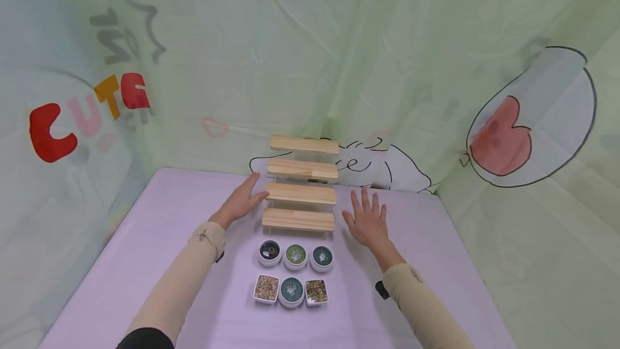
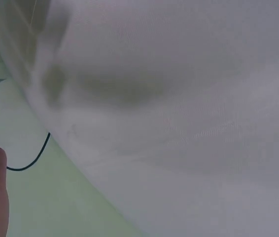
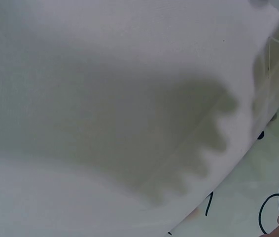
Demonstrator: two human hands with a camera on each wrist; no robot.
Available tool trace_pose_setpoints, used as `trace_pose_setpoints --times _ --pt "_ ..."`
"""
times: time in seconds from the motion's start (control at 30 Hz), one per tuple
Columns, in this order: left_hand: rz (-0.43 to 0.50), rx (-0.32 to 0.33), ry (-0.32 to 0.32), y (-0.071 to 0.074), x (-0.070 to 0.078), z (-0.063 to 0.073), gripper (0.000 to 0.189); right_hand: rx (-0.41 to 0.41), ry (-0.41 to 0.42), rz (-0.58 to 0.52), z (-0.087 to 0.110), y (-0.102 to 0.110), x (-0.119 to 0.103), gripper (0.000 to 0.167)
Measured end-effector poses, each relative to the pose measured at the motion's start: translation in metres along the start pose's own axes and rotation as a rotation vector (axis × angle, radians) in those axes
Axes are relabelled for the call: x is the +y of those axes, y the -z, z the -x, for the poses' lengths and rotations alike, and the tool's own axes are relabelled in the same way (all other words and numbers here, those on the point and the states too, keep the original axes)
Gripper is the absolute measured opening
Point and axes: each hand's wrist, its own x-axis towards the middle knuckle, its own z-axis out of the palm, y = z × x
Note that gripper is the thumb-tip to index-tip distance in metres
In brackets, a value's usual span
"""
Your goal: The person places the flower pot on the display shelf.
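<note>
A tiered wooden stand [image 1: 301,194] with several pale planks rises at the back of the table. Left of it, my left hand [image 1: 239,202] reaches forward, fingers straight, the thumb tip right at the end of one middle plank. On the other side my right hand [image 1: 369,223] is spread above the table, fingers apart, with nothing in it; its shadow [image 3: 179,128] falls on the cloth in the right wrist view. In front of the stand is a row of round white pots: a dark one [image 1: 269,251], a green one [image 1: 295,255] and a blue-green one [image 1: 322,257].
Nearer me are a square dish of tan granules [image 1: 266,288], a round blue-green pot [image 1: 291,290] and a square dish of brownish granules [image 1: 316,290]. A lilac cloth [image 1: 411,295] covers the table. A printed curtain [image 1: 232,69] hangs close behind the stand and along both sides.
</note>
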Motion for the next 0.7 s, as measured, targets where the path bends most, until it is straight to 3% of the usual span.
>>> trace_pose_setpoints --times 0.3,0.53,0.7 --pt "0.113 0.005 -0.005 -0.010 0.005 -0.007 0.081 0.001 0.034 -0.048 0.009 -0.002 -0.005 0.068" --pt "0.136 0.029 -0.051 -0.017 0.002 -0.012 0.066 -0.002 0.057 -0.037 0.019 -0.007 -0.009 0.068" --pt "0.193 0.030 -0.056 -0.019 -0.001 -0.015 0.066 0.034 0.087 -0.067 0.031 -0.014 -0.013 0.066"
